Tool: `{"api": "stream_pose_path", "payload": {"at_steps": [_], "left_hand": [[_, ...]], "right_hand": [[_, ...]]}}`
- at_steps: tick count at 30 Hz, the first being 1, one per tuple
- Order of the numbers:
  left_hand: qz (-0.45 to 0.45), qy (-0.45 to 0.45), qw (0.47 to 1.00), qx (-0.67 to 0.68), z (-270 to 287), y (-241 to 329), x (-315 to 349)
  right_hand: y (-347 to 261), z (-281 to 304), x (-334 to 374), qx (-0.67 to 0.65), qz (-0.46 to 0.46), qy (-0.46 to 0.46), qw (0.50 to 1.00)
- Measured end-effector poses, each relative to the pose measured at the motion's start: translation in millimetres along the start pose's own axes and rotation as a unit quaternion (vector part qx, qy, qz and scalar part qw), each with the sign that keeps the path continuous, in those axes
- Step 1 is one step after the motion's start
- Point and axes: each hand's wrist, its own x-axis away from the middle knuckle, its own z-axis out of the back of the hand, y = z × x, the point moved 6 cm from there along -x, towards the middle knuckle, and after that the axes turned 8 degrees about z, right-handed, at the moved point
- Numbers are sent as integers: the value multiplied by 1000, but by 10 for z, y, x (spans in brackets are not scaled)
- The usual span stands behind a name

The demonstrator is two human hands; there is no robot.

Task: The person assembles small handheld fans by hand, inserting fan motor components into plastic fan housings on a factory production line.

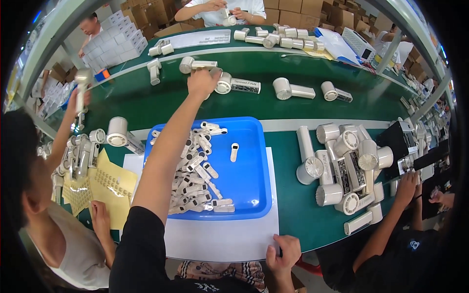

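Observation:
My left hand (pixel 202 84) is stretched far across the green work surface. Its fingers are closed at a white handheld fan (pixel 223 84), partly covering it; another fan (pixel 198 64) lies just beyond. Down at the front edge of the table, my right hand (pixel 283 255) is curled, with something small and dark showing between thumb and fingers. Between my arms sits a blue tray (pixel 261 195) heaped on its left side with small white covers (pixel 195 171) that have dark windows. One cover (pixel 234 152) lies apart in it.
Many handheld fans (pixel 349 171) are piled right of the tray. Yellow sheets (pixel 115 178) lie to the left. A co-worker at left raises a fan (pixel 82 88); another works at right beside a black machine (pixel 395 144). A person across handles a fan (pixel 228 18).

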Motion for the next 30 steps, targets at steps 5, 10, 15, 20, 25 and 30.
{"api": "stream_pose_path", "payload": {"at_steps": [5,10,15,20,25,30], "left_hand": [[-276,-116,951,-74,-190,684,122],[-213,-32,966,-146,14,612,178],[-245,-45,968,-40,986,650,725],[-283,-110,946,112,1755,329,1630],[-305,-185,921,157,2178,-28,2919],[-263,-370,880,142,1753,-185,3726]], "right_hand": [[-17,9,-41,12,-5,-6,1000],[-9,18,-331,-121,-116,-68,984],[-298,-146,-1354,-207,-12,-159,965],[232,-1298,-1924,37,27,-288,957],[463,-1935,-2178,129,31,-290,948],[383,-2041,-2067,51,159,-283,944]]}}
